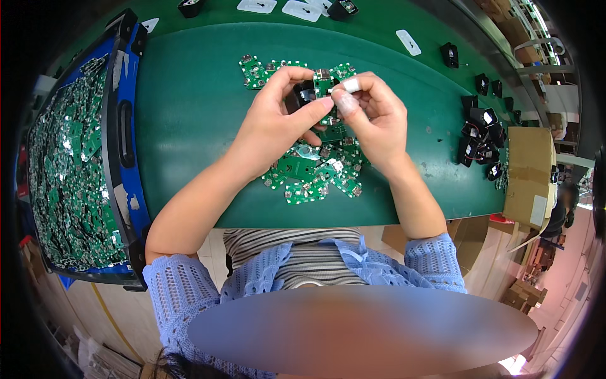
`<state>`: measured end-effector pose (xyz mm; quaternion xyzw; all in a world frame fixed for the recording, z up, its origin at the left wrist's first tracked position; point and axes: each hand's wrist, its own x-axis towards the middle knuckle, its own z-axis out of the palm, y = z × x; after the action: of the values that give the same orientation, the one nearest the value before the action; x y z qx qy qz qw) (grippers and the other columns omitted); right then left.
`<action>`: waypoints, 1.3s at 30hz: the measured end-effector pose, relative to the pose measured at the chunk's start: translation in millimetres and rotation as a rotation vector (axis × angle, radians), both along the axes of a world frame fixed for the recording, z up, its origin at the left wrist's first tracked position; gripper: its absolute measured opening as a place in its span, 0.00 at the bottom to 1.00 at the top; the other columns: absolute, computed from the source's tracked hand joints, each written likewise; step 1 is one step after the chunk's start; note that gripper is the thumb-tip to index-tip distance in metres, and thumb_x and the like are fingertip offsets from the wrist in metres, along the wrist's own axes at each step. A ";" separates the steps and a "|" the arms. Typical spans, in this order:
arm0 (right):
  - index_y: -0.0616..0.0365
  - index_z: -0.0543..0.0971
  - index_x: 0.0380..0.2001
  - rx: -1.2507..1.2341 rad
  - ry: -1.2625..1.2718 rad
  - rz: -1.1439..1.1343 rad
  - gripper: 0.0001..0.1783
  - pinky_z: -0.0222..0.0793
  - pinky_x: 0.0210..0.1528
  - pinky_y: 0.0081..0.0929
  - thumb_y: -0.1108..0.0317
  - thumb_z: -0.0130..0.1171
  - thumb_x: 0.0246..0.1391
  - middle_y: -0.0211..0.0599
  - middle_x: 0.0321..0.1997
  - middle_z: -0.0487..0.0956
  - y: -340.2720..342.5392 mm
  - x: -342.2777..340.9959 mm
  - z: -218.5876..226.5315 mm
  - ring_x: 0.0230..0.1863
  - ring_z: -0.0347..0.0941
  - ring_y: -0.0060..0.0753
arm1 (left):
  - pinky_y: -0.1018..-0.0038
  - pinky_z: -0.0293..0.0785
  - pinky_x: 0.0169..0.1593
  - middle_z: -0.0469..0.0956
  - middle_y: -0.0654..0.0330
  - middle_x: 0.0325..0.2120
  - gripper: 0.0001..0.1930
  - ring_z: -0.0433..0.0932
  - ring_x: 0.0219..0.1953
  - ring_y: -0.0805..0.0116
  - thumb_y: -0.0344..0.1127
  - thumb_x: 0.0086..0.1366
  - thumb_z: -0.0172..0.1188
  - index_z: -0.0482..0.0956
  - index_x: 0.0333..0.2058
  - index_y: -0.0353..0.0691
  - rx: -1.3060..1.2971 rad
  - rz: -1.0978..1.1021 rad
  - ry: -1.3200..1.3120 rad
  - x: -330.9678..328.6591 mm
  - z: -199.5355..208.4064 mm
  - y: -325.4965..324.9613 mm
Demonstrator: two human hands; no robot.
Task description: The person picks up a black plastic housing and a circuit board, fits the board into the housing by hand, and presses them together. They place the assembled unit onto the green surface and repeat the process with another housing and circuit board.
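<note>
At upper centre, a green circuit board is pinched between left hand and right hand fingers — a black part behind is largely hidden.

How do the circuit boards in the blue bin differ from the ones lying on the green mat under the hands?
The boards in the blue bin are heaped deep and fill the bin; the boards on the mat form a small loose scatter, mostly one layer, on the green mat. The bin's boards sit at the person's left, away from both hands; the mat's lie directly below the left hand and right hand. Both are small green boards.
</note>
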<state>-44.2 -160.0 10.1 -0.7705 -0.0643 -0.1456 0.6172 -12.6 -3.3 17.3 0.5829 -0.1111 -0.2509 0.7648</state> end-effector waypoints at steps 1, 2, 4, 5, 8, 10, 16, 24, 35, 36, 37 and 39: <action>0.64 0.73 0.29 0.015 -0.032 0.017 0.05 0.67 0.30 0.15 0.76 0.57 0.47 0.32 0.29 0.73 1.1 0.1 -1.3 0.28 0.70 0.18 | 0.81 0.74 0.26 0.69 0.60 0.34 0.15 0.74 0.30 0.73 0.28 0.59 0.53 0.65 0.45 0.35 -0.001 0.001 0.001 1.1 -1.7 0.3; 0.64 0.73 0.29 -0.007 -0.047 0.010 0.05 0.67 0.29 0.15 0.78 0.57 0.46 0.34 0.29 0.72 1.6 0.1 1.2 0.27 0.70 0.20 | 0.80 0.75 0.27 0.68 0.60 0.34 0.15 0.73 0.32 0.74 0.28 0.58 0.53 0.65 0.45 0.35 -0.029 0.020 -0.014 3.6 -3.8 1.0; 0.64 0.73 0.29 -0.192 -0.146 -0.009 0.05 0.68 0.28 0.16 0.78 0.57 0.45 0.35 0.29 0.72 0.6 1.5 6.6 0.26 0.70 0.21 | 0.79 0.76 0.28 0.68 0.60 0.35 0.16 0.72 0.33 0.74 0.28 0.58 0.53 0.65 0.45 0.34 -0.055 0.043 -0.026 4.1 -6.1 1.7; 0.64 0.73 0.28 -0.377 -0.248 -0.029 0.06 0.68 0.27 0.17 0.79 0.57 0.44 0.35 0.28 0.72 -0.2 1.9 9.0 0.26 0.71 0.23 | 0.80 0.76 0.25 0.67 0.61 0.33 0.15 0.71 0.29 0.77 0.27 0.57 0.54 0.65 0.43 0.35 -0.056 0.068 -0.065 3.5 -6.4 1.2; 0.63 0.72 0.27 -0.531 -0.345 -0.051 0.07 0.68 0.23 0.20 0.80 0.58 0.43 0.36 0.28 0.72 -0.5 0.8 14.3 0.24 0.71 0.26 | 0.82 0.75 0.23 0.68 0.62 0.30 0.14 0.69 0.26 0.79 0.26 0.56 0.53 0.66 0.41 0.36 -0.051 0.127 -0.157 2.2 -7.0 0.2; 0.63 0.72 0.26 -0.537 -0.355 -0.041 0.07 0.68 0.22 0.21 0.80 0.58 0.42 0.36 0.27 0.72 0.4 0.3 14.4 0.24 0.71 0.27 | 0.82 0.75 0.22 0.68 0.63 0.30 0.13 0.69 0.26 0.80 0.25 0.56 0.53 0.66 0.41 0.36 -0.044 0.158 -0.209 1.4 -7.2 -0.3; 0.62 0.71 0.25 -0.585 -0.395 -0.052 0.08 0.68 0.23 0.24 0.81 0.59 0.39 0.36 0.25 0.72 2.2 1.3 11.7 0.24 0.71 0.32 | 0.82 0.70 0.26 0.70 0.62 0.30 0.12 0.70 0.27 0.79 0.25 0.54 0.54 0.67 0.39 0.35 0.040 0.211 -0.339 -0.4 -9.1 -0.2; 0.61 0.72 0.26 -0.648 -0.458 -0.045 0.10 0.68 0.25 0.27 0.80 0.60 0.37 0.37 0.26 0.72 0.6 2.6 9.2 0.26 0.71 0.36 | 0.80 0.69 0.28 0.70 0.61 0.30 0.13 0.70 0.27 0.75 0.25 0.52 0.55 0.68 0.38 0.35 0.109 0.260 -0.431 -0.4 -11.7 -1.4; 0.60 0.72 0.28 -0.993 -0.547 0.063 0.13 0.68 0.29 0.28 0.79 0.55 0.31 0.36 0.29 0.71 -2.3 -1.7 21.7 0.30 0.69 0.36 | 0.79 0.70 0.27 0.71 0.59 0.31 0.13 0.72 0.27 0.72 0.24 0.51 0.56 0.71 0.38 0.36 0.156 0.246 -0.506 -1.7 -9.3 0.0; 0.60 0.72 0.28 -0.993 -0.547 0.062 0.13 0.68 0.29 0.28 0.79 0.55 0.31 0.36 0.29 0.71 -2.4 -0.7 20.7 0.30 0.69 0.36 | 0.79 0.70 0.27 0.71 0.59 0.31 0.13 0.72 0.27 0.72 0.24 0.51 0.56 0.71 0.38 0.36 0.153 0.242 -0.500 -1.6 -9.2 0.1; 0.61 0.72 0.27 -0.905 -0.537 0.048 0.12 0.67 0.28 0.28 0.79 0.56 0.32 0.36 0.28 0.71 -2.5 1.3 18.4 0.29 0.69 0.36 | 0.79 0.70 0.27 0.71 0.59 0.31 0.13 0.72 0.27 0.72 0.24 0.51 0.56 0.71 0.38 0.36 0.153 0.242 -0.500 -1.7 -8.6 0.2; 0.61 0.72 0.27 -0.818 -0.525 0.033 0.11 0.66 0.27 0.28 0.79 0.57 0.33 0.36 0.28 0.71 -4.2 3.8 14.1 0.28 0.69 0.36 | 0.78 0.71 0.27 0.71 0.58 0.32 0.13 0.73 0.27 0.70 0.24 0.51 0.56 0.72 0.38 0.36 0.167 0.237 -0.540 -2.1 -6.6 0.7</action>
<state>-40.4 -164.2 24.2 -0.8861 -0.2818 -0.2879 0.2289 -14.7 -2.7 10.8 0.6982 -0.2205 -0.0044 0.6811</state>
